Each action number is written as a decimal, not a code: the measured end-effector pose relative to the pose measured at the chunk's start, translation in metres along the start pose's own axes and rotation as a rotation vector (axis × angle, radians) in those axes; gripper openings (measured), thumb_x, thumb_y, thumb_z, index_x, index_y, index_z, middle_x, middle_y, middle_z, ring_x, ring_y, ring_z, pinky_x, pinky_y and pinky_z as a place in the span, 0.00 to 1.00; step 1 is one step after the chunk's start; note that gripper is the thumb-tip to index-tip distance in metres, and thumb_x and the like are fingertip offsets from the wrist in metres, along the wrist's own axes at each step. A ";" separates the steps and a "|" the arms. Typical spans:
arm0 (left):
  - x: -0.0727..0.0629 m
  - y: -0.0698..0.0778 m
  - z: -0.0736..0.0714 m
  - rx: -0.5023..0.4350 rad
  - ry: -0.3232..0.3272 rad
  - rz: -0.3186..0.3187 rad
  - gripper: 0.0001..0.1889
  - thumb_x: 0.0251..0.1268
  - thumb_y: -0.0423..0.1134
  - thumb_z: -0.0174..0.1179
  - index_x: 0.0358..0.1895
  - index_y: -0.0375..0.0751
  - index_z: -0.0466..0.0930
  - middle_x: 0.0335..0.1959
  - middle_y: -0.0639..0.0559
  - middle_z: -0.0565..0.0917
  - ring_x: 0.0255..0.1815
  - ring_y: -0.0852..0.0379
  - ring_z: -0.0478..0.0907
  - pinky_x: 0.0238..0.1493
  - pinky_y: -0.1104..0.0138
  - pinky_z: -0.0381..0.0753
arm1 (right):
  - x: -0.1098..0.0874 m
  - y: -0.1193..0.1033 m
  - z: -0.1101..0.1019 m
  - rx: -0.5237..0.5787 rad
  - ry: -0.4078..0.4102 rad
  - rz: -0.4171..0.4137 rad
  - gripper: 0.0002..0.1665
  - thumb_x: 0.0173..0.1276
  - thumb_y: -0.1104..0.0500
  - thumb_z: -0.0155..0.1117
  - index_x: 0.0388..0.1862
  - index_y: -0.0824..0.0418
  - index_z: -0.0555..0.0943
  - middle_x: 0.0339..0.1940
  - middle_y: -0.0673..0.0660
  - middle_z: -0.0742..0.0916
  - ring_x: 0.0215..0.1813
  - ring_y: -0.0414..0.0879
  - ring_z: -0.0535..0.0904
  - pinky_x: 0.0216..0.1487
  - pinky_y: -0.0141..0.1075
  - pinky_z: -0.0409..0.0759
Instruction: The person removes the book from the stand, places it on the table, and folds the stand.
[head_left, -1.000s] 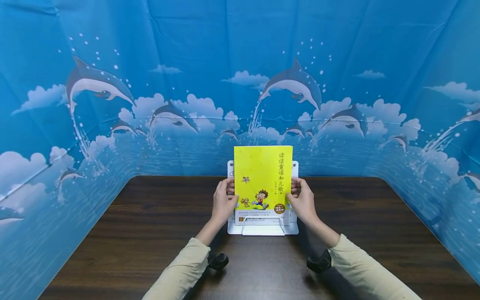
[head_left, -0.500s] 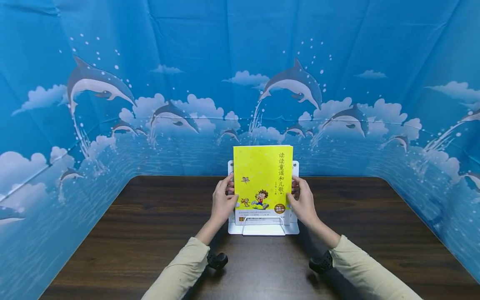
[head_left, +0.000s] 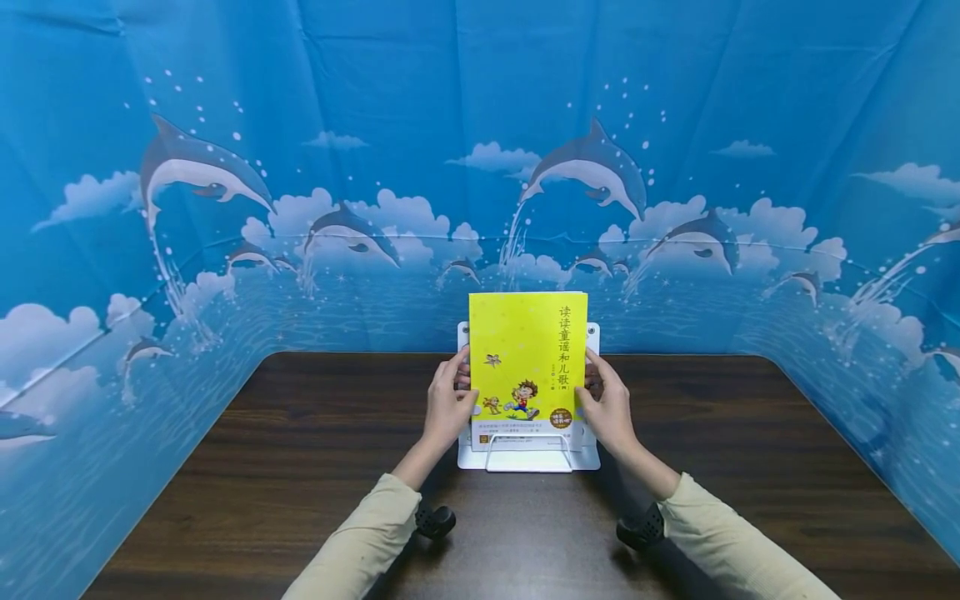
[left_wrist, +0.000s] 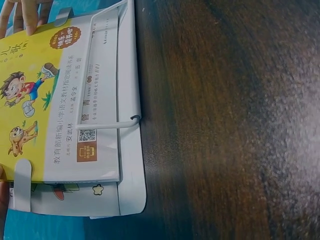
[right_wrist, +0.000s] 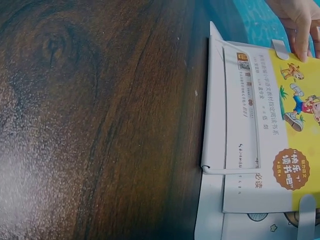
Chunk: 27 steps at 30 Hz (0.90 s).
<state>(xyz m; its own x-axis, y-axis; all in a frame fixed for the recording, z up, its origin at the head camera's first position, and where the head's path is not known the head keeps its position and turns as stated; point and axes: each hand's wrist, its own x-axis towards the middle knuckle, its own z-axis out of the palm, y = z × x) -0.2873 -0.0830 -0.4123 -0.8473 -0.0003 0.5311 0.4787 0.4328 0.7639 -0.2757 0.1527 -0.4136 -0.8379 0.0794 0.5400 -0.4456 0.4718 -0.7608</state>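
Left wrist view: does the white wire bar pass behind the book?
No, the white wire bar crosses in front of the book, over the white lower part of its cover.

I see rm to pass L & R over bench (head_left: 300, 467); wire bar (left_wrist: 107, 125) blocks btm of book (head_left: 528, 342), backdrop (head_left: 420, 150) behind.

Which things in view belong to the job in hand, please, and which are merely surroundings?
Part of the job:
left hand
right hand
yellow book
white stand
wire bar
grey clips

Merely around it:
dark table
dolphin backdrop
black wrist devices
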 end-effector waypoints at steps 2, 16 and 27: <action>0.000 0.000 0.001 0.004 0.001 -0.001 0.36 0.47 0.17 0.59 0.64 0.39 0.64 0.43 0.43 0.71 0.40 0.53 0.72 0.39 0.66 0.81 | 0.000 0.000 0.000 0.003 0.001 0.006 0.36 0.55 0.77 0.59 0.64 0.63 0.65 0.42 0.60 0.78 0.39 0.48 0.73 0.36 0.24 0.73; 0.007 0.006 0.000 0.022 0.019 0.063 0.33 0.48 0.16 0.56 0.62 0.35 0.65 0.44 0.40 0.77 0.37 0.53 0.73 0.36 0.65 0.81 | 0.003 -0.002 -0.002 -0.021 0.013 -0.023 0.35 0.56 0.77 0.57 0.64 0.65 0.64 0.41 0.61 0.77 0.39 0.49 0.73 0.35 0.30 0.74; 0.020 0.021 -0.004 0.029 0.058 0.084 0.33 0.51 0.15 0.53 0.63 0.40 0.64 0.44 0.42 0.77 0.39 0.52 0.73 0.37 0.62 0.81 | 0.012 -0.013 -0.003 -0.044 0.059 -0.079 0.34 0.59 0.75 0.54 0.65 0.64 0.61 0.45 0.63 0.75 0.47 0.52 0.74 0.48 0.47 0.77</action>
<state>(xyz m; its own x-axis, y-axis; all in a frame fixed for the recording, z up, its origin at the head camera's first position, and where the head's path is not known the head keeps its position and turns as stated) -0.2931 -0.0774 -0.3844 -0.7893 -0.0147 0.6138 0.5400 0.4590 0.7055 -0.2792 0.1500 -0.3963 -0.7804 0.0914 0.6185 -0.4940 0.5163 -0.6995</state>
